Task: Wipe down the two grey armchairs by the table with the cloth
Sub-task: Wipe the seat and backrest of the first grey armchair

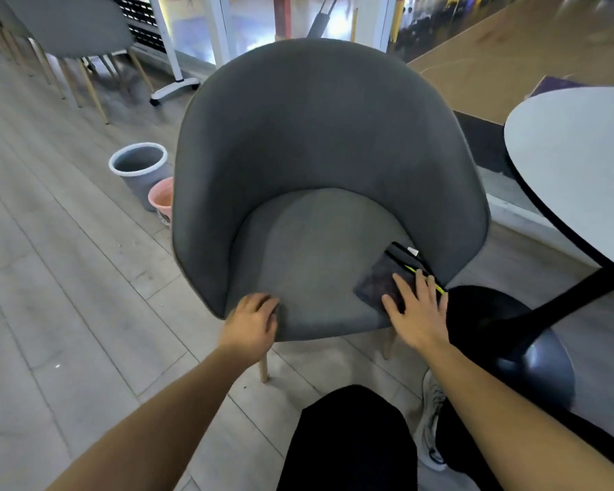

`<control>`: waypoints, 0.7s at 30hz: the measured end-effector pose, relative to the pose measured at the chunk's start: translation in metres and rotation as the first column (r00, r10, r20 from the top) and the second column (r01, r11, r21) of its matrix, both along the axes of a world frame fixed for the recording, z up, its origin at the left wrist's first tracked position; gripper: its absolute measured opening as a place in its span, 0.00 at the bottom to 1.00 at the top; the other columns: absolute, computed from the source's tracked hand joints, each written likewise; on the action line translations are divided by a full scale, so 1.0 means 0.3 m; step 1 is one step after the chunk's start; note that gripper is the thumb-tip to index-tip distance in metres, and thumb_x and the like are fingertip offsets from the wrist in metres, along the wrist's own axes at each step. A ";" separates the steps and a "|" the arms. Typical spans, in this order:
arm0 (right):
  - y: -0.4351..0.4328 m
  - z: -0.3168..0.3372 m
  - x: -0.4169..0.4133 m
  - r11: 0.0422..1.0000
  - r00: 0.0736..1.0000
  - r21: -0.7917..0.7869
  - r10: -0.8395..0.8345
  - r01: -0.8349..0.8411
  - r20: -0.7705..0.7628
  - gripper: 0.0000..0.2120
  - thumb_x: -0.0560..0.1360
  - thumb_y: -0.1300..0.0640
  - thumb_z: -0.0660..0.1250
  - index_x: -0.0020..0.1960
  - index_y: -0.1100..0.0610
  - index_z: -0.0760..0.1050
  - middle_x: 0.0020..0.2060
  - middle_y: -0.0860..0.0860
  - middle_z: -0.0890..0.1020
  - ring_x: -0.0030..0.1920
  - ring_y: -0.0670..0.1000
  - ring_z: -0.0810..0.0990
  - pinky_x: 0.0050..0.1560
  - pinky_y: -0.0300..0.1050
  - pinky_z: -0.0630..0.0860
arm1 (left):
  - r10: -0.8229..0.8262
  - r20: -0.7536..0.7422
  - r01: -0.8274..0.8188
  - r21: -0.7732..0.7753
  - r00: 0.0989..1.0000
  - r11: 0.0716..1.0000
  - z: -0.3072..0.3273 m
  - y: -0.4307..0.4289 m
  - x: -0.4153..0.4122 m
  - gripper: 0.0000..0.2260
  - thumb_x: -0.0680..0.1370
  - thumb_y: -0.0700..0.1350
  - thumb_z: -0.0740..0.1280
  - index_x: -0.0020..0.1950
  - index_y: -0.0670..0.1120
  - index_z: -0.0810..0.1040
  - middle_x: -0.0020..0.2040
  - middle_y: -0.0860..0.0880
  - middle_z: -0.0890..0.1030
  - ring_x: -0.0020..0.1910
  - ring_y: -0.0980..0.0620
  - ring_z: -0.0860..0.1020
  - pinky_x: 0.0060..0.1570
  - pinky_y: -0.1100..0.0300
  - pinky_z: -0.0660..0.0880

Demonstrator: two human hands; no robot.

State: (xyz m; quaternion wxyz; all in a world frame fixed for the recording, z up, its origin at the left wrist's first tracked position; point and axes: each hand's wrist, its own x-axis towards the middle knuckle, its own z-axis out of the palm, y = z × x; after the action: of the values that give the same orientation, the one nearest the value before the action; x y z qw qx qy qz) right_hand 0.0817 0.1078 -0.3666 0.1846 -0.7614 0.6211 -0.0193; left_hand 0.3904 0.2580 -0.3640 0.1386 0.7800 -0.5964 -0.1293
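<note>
A grey armchair (pixel 319 143) with a curved back and pale wooden legs stands in front of me. A dark grey cloth (pixel 381 279) with a yellow-green edge lies on the right front part of its seat. My right hand (pixel 417 308) presses flat on the cloth's near end, fingers spread. My left hand (pixel 252 322) grips the seat's front left edge, fingers curled over it. A second grey chair (pixel 75 26) stands at the far left, only partly in view.
A white round table (pixel 578 161) on a black pedestal base (pixel 518 349) stands close on the right. A grey bin (pixel 140 171) and a pink bin (pixel 162 200) sit on the wooden floor left of the armchair. My legs and shoe are below.
</note>
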 end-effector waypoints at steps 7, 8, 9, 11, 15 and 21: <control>-0.024 -0.008 0.117 0.964 0.961 0.027 -0.266 0.265 0.080 0.36 0.70 0.22 0.50 0.75 0.33 0.52 0.79 0.49 0.47 0.78 0.57 0.41 0.73 0.68 0.47 | 0.054 0.054 -0.058 0.071 0.997 0.996 -0.084 0.072 0.054 0.22 0.85 0.53 0.54 0.79 0.51 0.65 0.82 0.48 0.59 0.81 0.44 0.55 0.77 0.44 0.63; -0.025 -0.005 0.134 0.958 0.956 0.014 -0.285 0.285 0.069 0.36 0.70 0.22 0.51 0.75 0.33 0.54 0.79 0.49 0.49 0.78 0.58 0.42 0.72 0.68 0.49 | 0.049 0.030 -0.051 0.059 0.998 0.997 -0.087 0.078 0.060 0.22 0.85 0.51 0.56 0.80 0.50 0.65 0.82 0.48 0.58 0.81 0.45 0.55 0.77 0.45 0.63; -0.022 -0.002 0.146 0.956 0.954 0.001 -0.294 0.295 0.057 0.36 0.70 0.23 0.51 0.75 0.33 0.55 0.79 0.50 0.50 0.77 0.58 0.43 0.72 0.69 0.50 | 0.064 -0.007 -0.063 0.039 0.998 0.997 -0.087 0.082 0.062 0.22 0.85 0.50 0.57 0.79 0.49 0.65 0.82 0.48 0.59 0.81 0.45 0.56 0.77 0.46 0.63; 0.003 -0.006 0.172 0.957 0.957 -0.014 -0.289 0.290 0.038 0.35 0.72 0.25 0.51 0.75 0.35 0.56 0.78 0.50 0.51 0.77 0.59 0.44 0.72 0.69 0.50 | 0.106 -0.076 -0.106 0.002 0.992 0.994 -0.085 0.092 0.070 0.22 0.85 0.48 0.58 0.79 0.47 0.66 0.81 0.48 0.61 0.80 0.47 0.59 0.77 0.50 0.64; 0.109 -0.007 0.297 0.978 0.981 -0.080 -0.195 0.193 -0.013 0.33 0.73 0.27 0.50 0.76 0.36 0.57 0.78 0.50 0.54 0.77 0.58 0.46 0.72 0.68 0.47 | 0.074 -0.108 -0.077 -0.022 0.991 0.997 -0.089 0.126 0.087 0.21 0.85 0.47 0.57 0.79 0.46 0.66 0.82 0.50 0.61 0.80 0.49 0.60 0.76 0.51 0.65; 0.343 0.000 0.661 0.978 0.981 -0.099 0.175 -0.182 -0.080 0.33 0.75 0.31 0.49 0.78 0.39 0.52 0.79 0.53 0.53 0.78 0.62 0.44 0.70 0.73 0.40 | -0.005 0.040 0.013 -0.196 0.999 0.981 -0.043 0.238 0.136 0.18 0.82 0.39 0.61 0.72 0.43 0.75 0.70 0.45 0.77 0.69 0.45 0.75 0.65 0.47 0.77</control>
State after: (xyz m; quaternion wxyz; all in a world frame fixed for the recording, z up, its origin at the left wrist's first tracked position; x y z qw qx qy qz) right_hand 0.2801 0.2109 -0.3667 0.1227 -0.8230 0.5545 -0.0085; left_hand 0.4312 0.3294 -0.3770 0.2022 0.7622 -0.6125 -0.0552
